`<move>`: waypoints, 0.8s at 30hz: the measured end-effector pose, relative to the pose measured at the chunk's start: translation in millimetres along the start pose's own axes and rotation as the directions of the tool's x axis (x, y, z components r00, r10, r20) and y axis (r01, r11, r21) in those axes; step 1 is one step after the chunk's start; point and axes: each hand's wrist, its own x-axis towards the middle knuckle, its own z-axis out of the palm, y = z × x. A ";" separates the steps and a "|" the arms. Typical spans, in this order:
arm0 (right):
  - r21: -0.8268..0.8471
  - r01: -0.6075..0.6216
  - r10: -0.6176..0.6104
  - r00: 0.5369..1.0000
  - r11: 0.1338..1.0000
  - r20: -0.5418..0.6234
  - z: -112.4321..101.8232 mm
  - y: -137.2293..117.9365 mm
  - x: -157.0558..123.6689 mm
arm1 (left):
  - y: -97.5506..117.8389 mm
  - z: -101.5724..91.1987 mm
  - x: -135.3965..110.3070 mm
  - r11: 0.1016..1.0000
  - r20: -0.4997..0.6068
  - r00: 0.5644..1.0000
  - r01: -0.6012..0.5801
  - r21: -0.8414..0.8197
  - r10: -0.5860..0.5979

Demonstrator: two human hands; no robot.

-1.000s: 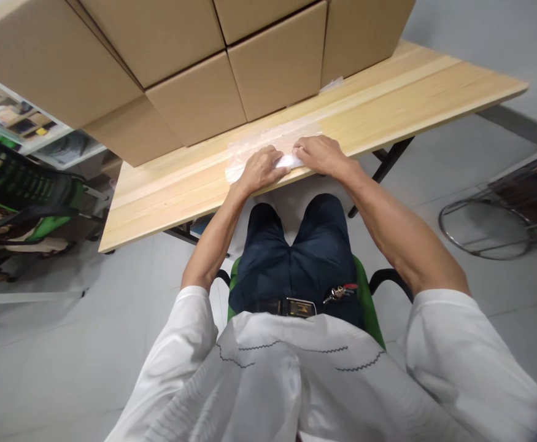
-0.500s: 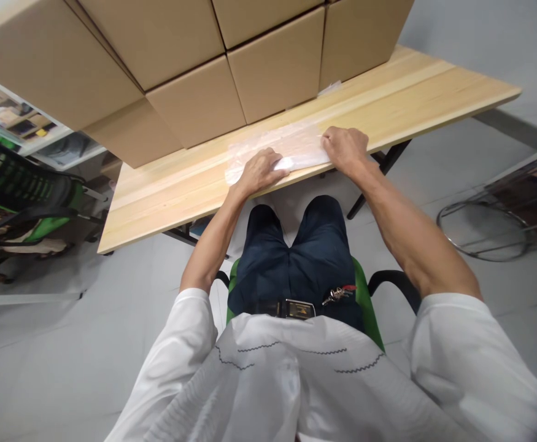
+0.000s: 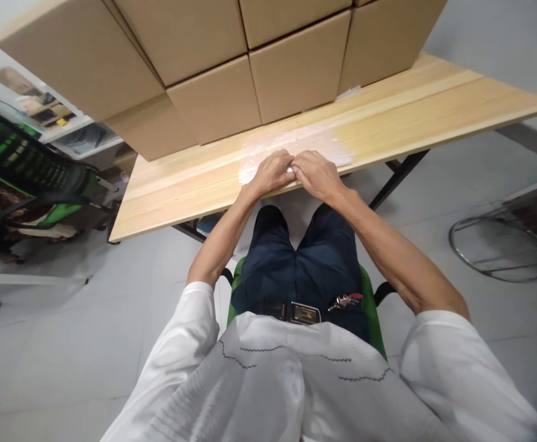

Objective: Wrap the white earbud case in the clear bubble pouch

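A thin, see-through plastic bag (image 3: 328,142) lies flat and slightly wrinkled near the front edge of the wooden table (image 3: 176,196). My left hand (image 3: 272,173) has its fingers curled on the bag's near edge. Right against it, my right hand (image 3: 316,175) is closed with bent fingers on the same edge, the fingertips of both hands meeting. A bit of the plastic shows whitish between them. My hands cover the near middle of the bag, and its opening cannot be made out.
Stacked cardboard boxes (image 3: 300,67) stand along the table's back. A scrap of clear plastic (image 3: 348,92) lies at their foot. On the left are a black and green chair (image 3: 33,166) and a shelf (image 3: 81,147); a metal ring frame (image 3: 498,248) is at right.
My right hand has moved left from the bag's right end to meet my left hand, which stays on the near edge. The view has shifted slightly.
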 end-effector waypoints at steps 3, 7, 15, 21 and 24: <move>0.007 0.006 -0.006 1.000 1.000 -0.004 2.4 5.3 -4.5 | -2.8 3.9 2.2 1.000 -0.009 1.000 -0.015 0.000 0.015; -0.013 0.033 -0.033 0.999 0.999 0.004 4.1 9.9 -7.6 | -6.2 4.4 1.5 0.999 -0.005 0.999 -0.040 -0.010 0.040; -0.048 0.045 -0.047 0.998 0.998 -0.042 18.7 11.7 -10.9 | -24.1 -1.5 -15.1 0.996 -0.016 1.000 0.015 0.091 -0.013; -0.053 0.044 -0.046 0.998 0.998 -0.043 20.1 11.3 -11.2 | -42.2 -23.6 -44.6 0.991 -0.005 0.991 0.134 0.022 -0.134; -0.047 0.045 -0.047 0.998 0.998 -0.042 19.6 10.4 -10.7 | -49.8 -39.8 -64.5 0.983 -0.003 0.985 0.175 -0.056 -0.175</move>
